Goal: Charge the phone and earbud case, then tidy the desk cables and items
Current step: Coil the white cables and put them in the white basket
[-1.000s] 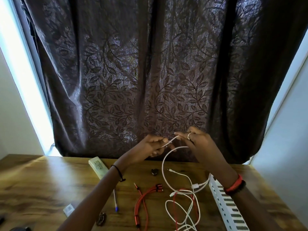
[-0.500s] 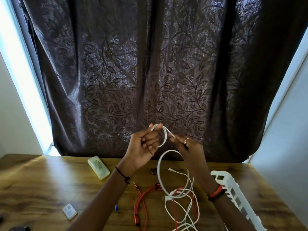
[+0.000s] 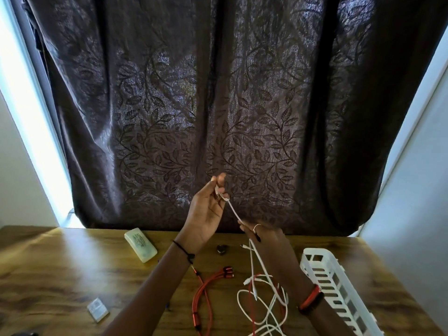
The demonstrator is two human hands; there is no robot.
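While left hand (image 3: 206, 214), right hand (image 3: 266, 241) pinch it, white cable (image 3: 234, 210) slants down-right.

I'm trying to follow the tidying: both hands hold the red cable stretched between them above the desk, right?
Not quite. The head view shows the left hand and right hand holding the white cable stretched between them above the desk; the red cable lies on it.

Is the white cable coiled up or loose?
Mostly loose. The white cable runs between the left hand and right hand, then sprawls in tangled loops on the desk.
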